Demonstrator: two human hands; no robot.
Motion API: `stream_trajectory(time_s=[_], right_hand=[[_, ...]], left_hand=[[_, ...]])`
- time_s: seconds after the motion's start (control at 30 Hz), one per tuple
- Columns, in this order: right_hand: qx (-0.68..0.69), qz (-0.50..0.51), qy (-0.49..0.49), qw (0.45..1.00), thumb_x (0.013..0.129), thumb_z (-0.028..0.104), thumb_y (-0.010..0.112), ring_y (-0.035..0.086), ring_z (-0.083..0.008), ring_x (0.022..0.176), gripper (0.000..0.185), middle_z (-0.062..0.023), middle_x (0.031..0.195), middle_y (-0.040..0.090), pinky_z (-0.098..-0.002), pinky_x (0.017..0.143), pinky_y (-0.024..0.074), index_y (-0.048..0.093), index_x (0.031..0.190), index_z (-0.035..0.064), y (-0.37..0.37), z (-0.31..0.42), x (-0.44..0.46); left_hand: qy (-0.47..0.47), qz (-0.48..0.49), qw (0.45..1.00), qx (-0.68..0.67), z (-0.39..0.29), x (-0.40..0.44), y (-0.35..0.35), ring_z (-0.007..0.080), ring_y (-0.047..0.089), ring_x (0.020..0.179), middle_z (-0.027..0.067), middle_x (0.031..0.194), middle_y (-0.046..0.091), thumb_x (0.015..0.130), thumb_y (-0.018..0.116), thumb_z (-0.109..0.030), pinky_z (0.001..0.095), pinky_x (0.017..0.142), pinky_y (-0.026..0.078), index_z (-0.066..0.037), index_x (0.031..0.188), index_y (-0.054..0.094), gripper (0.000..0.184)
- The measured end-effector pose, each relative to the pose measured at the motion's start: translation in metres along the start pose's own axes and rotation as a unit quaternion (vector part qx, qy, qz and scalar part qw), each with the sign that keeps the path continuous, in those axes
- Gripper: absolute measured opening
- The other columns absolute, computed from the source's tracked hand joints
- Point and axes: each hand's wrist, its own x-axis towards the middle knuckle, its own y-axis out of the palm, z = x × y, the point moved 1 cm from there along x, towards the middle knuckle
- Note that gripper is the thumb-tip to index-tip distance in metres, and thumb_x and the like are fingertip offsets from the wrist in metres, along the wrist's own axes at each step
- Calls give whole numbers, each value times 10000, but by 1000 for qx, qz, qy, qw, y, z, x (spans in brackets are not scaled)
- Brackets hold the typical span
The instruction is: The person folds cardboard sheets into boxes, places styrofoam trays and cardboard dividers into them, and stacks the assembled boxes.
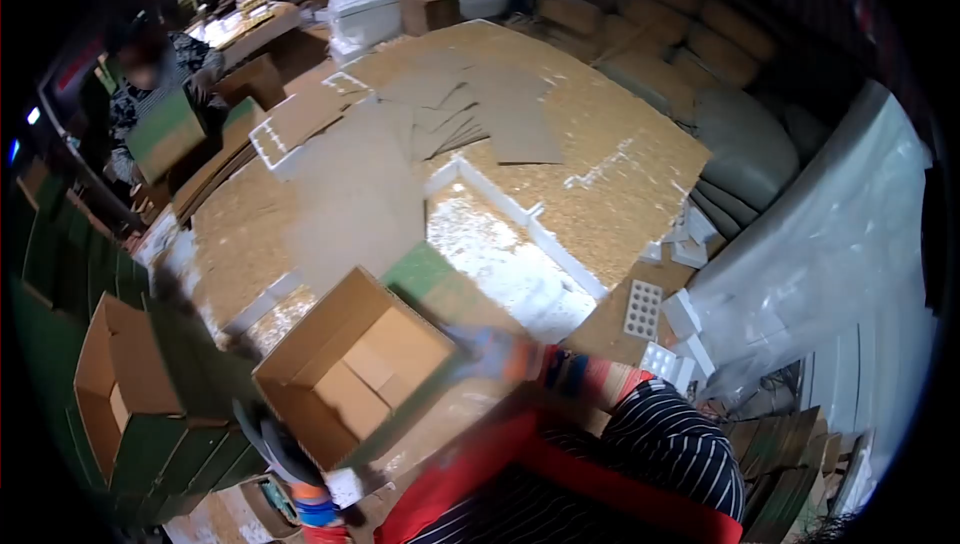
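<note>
- An open cardboard box point(355, 374), brown inside with green on its outer side, sits tilted to the view at the desk's point(620, 184) near edge, right in front of the person; its open top shows the inner walls and floor flaps.
- The right hand point(490, 352), greyish-blue and blurred, is at the box's right side; how far its fingers are open, and whether they grip, I cannot tell.
- The left hand point(275, 444), dark grey, lies along the box's left side towards the near corner, fingers fairly straight; I cannot tell whether it grips the wall or only rests against it.
- A green-and-brown cardboard piece point(435, 279) lies just beyond the box, beside a white-dusted recess bordered by white strips point(535, 219).
- Flat grey-brown sheets point(350, 184) spread across the desk's middle, with loose ones nearer the far edge.
- A white block with round holes point(642, 309) lies by the desk's right edge, near crumpled clear plastic point(810, 234).
- Left of the near-left corner, a second open box point(130, 374) stands by green cardboard.
- Past the desk's left edge, another person point(160, 94) is behind a green-and-brown panel point(168, 134).
- Beyond the far edge, a brown carton point(430, 12) stands against a white wrapped bundle point(365, 19).
</note>
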Motion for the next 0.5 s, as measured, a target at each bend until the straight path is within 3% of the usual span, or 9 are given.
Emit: stream_trajectory(time_s=[0.03, 0.1, 0.17, 0.2, 0.27, 0.3, 0.37, 0.4, 0.5], right_hand=[[-82, 8, -55, 995, 713, 368, 686, 592, -320, 790, 622, -146, 966, 603, -381, 735, 488, 473, 1223, 82, -21, 8, 0], [-377, -178, 169, 893, 745, 364, 665, 501, -285, 1026, 572, -163, 1077, 533, -398, 913, 391, 500, 1135, -22, -39, -90, -30], [-210, -554, 320, 740, 634, 304, 759, 477, -310, 1087, 756, -200, 1177, 497, -385, 941, 364, 429, 1206, -64, -101, -128, -77], [-249, -605, 461, 599, 632, 292, 763, 479, -316, 1092, 771, -209, 1209, 486, -365, 947, 361, 419, 1222, -67, -113, -176, -107], [-244, -257, 185, 917, 688, 285, 731, 495, -280, 1067, 705, -177, 1197, 503, -340, 920, 384, 422, 1231, -43, -103, -340, -202], [-71, -355, 260, 895, 706, 276, 719, 497, -264, 1061, 675, -159, 1190, 508, -332, 912, 391, 426, 1231, -30, -100, -327, -189], [271, -555, 334, 712, 742, 256, 696, 500, -232, 1051, 614, -122, 1178, 518, -317, 894, 405, 435, 1233, -4, -87, -285, -167], [354, -544, 303, 698, 774, 218, 667, 500, -189, 1039, 537, -85, 1154, 529, -300, 872, 417, 452, 1226, 22, -83, -253, -166], [368, -558, 253, 699, 803, 199, 631, 501, -192, 1037, 472, -79, 1145, 538, -317, 876, 417, 471, 1210, 24, -51, -209, -180]], left_hand=[[110, -20, 989, 99, -25, 4, 19, 232, 335, 1249, 130, 1361, 358, 841, 467, -75, 308, 989, 318, 13, 1321, 343, 504], [31, 69, 993, 91, 3, 26, 19, 175, 331, 1236, 82, 1380, 339, 792, 420, -4, 258, 925, 351, -10, 1341, 331, 556], [-19, 100, 990, 97, 6, 40, 25, 144, 367, 1169, 64, 1370, 348, 754, 391, 34, 232, 873, 377, -26, 1342, 340, 594], [-36, 92, 989, 106, -2, 39, 29, 141, 404, 1108, 70, 1350, 368, 740, 387, 37, 231, 853, 386, -30, 1334, 355, 598], [-35, 84, 988, 122, -6, 39, 32, 128, 445, 1012, 71, 1320, 396, 722, 380, 42, 225, 812, 400, -36, 1321, 377, 605], [-14, 86, 988, 127, -4, 39, 32, 117, 450, 976, 65, 1311, 406, 716, 378, 43, 220, 792, 404, -37, 1317, 383, 606], [-5, 88, 987, 135, -1, 36, 27, 108, 455, 949, 59, 1298, 420, 712, 377, 41, 213, 776, 407, -34, 1310, 391, 603], [-12, 88, 987, 135, 0, 35, 24, 110, 455, 957, 59, 1295, 424, 714, 379, 38, 212, 781, 404, -30, 1308, 393, 598], [21, 93, 983, 156, 8, 38, 19, 125, 452, 1006, 62, 1292, 429, 717, 382, 34, 223, 821, 395, -19, 1300, 396, 586]])
